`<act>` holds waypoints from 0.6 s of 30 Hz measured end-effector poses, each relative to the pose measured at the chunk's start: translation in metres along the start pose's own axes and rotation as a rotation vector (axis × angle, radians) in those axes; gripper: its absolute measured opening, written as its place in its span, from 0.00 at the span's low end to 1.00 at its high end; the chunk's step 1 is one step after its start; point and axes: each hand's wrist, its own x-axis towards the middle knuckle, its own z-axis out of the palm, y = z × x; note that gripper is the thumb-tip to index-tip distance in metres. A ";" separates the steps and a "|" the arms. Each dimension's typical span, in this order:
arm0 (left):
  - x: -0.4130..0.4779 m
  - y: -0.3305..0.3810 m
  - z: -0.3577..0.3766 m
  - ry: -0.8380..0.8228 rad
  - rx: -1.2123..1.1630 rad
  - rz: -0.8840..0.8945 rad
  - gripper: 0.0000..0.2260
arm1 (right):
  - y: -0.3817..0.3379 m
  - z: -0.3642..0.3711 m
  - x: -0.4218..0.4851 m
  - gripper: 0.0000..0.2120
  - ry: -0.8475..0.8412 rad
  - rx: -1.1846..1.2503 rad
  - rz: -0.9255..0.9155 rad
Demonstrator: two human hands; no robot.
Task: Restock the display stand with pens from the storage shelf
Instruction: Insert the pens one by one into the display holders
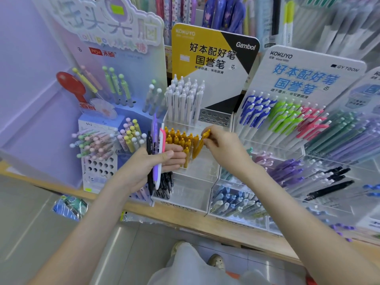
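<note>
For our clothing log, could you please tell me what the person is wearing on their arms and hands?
Nothing is worn on either one. The left hand and the right hand are bare, with no gloves, rings or watch in view. The left forearm and right forearm are bare too, with no sleeve showing in the frame.

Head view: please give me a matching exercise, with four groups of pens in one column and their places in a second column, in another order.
Column 1
1. single yellow pen
2. mixed pen bundle
3. white pens
4. green pens

Column 2
A. between the blue pens and the pink pens
B. gripped by the left hand
C. top row, under the yellow-and-black sign
D. pinched by the right hand

Pairs: 1-D, 2-B, 3-C, 4-A
</note>
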 end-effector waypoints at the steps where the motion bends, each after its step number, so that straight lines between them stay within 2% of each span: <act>1: 0.000 -0.001 0.000 -0.005 -0.002 -0.003 0.13 | 0.002 0.004 0.001 0.06 -0.004 -0.003 -0.003; 6: 0.000 -0.006 0.002 -0.022 -0.020 -0.026 0.13 | 0.006 0.026 0.002 0.06 -0.120 -0.101 -0.006; 10: 0.002 -0.005 0.007 -0.048 -0.006 -0.041 0.12 | 0.007 0.036 0.000 0.05 -0.147 -0.137 0.032; 13: 0.004 -0.004 0.012 -0.077 0.017 -0.040 0.11 | 0.006 0.035 -0.010 0.11 -0.135 -0.201 0.015; 15: 0.006 -0.001 0.018 -0.115 0.027 -0.043 0.11 | -0.003 0.019 -0.019 0.14 -0.074 -0.102 -0.012; 18: 0.009 0.004 0.037 -0.234 0.077 -0.051 0.10 | -0.022 -0.021 -0.031 0.15 -0.053 0.291 0.041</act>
